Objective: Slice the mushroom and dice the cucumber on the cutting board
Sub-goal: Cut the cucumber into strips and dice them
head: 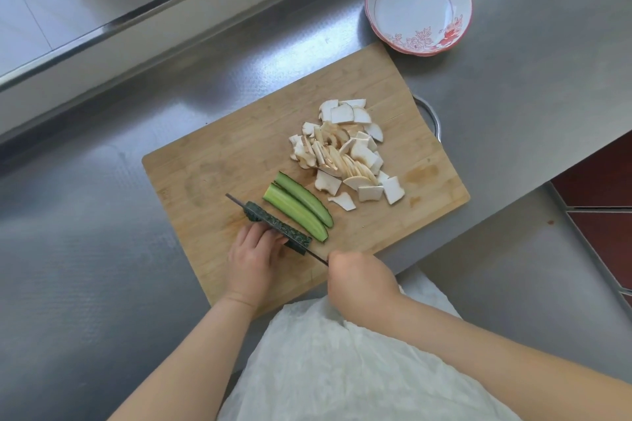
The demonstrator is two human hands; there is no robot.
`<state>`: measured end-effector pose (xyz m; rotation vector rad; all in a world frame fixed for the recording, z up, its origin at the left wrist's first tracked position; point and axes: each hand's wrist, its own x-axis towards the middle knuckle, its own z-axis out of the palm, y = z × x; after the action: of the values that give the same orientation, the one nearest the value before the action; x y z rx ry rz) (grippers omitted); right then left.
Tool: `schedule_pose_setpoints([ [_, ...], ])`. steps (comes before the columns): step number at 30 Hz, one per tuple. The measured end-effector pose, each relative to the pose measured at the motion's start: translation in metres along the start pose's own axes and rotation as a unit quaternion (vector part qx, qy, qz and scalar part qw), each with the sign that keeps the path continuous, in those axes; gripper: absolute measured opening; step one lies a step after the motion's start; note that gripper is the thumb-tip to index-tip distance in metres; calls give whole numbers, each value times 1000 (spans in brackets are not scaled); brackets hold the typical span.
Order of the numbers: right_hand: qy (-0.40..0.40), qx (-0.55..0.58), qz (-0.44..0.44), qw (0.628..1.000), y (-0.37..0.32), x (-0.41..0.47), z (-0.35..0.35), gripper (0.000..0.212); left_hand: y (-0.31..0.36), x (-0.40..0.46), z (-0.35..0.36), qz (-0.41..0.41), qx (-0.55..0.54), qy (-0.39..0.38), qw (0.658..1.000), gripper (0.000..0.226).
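Right hand (359, 278) gripping knife (273, 227), splitting cucumber (278, 224)

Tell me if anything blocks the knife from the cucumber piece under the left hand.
Nothing visible does. The knife, held in the right hand, already lies lengthwise along the cucumber piece that the left hand steadies on the cutting board. The cut strips and mushroom slices lie beyond the blade.
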<state>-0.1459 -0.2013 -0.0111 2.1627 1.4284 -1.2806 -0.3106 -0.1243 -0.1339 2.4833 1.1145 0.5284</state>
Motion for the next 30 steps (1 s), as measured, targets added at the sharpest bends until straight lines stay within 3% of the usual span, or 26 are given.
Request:
schedule_pose_setpoints([
  [6,-34,3,34,999,-5,2,-7,35,-2,1,2,2,-1,11,1000,48],
  [12,-52,18,58,997,-11,9,-14,34,-5,-1,6,6,-10,21,1000,40],
  [15,-43,27,58,997,-16,19,-16,18,-7,-4,8,3,-13,19,1000,30],
  [25,-18,78,62,995,-5,33,-4,18,-2,-7,8,-10,-15,18,1000,21],
  [30,11,100,37,994,0,33,-1,28,4,-9,7,-38,-27,22,999,23],
])
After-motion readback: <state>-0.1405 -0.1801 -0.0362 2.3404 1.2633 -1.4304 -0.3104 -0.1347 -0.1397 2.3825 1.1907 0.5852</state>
